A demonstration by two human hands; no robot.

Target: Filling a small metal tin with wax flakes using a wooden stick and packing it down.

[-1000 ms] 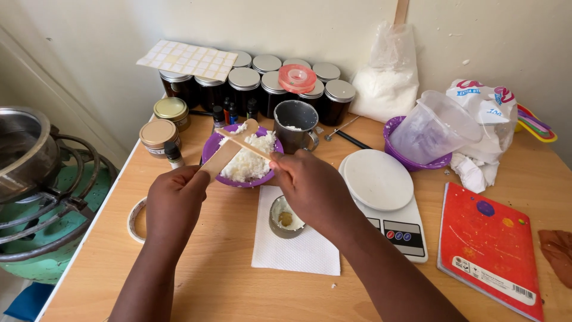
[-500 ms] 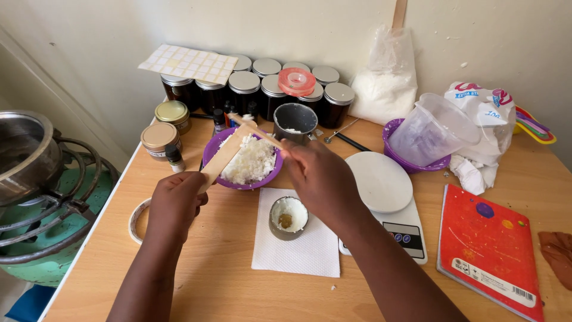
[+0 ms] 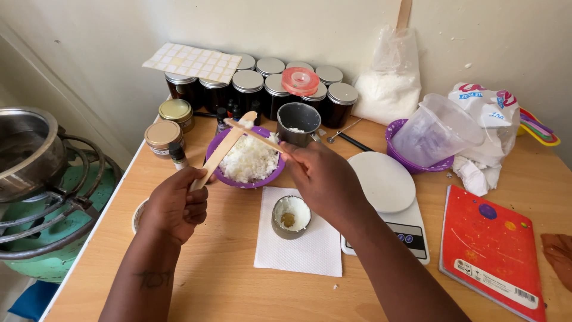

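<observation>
left hand (image 3: 176, 203), right hand (image 3: 322, 179), crossed wooden sticks (image 3: 223, 149)

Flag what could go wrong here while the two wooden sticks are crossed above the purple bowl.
1. White wax clings where the flat wooden stick in the left hand meets the thin wooden stick in the right hand; scraped bits may miss the purple bowl of white flakes.
2. The right forearm hangs over the small round metal tin and could knock it.

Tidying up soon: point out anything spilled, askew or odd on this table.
White crumbs lie on the table below the paper napkin. A clear jug lies tipped in the purple basket.
</observation>
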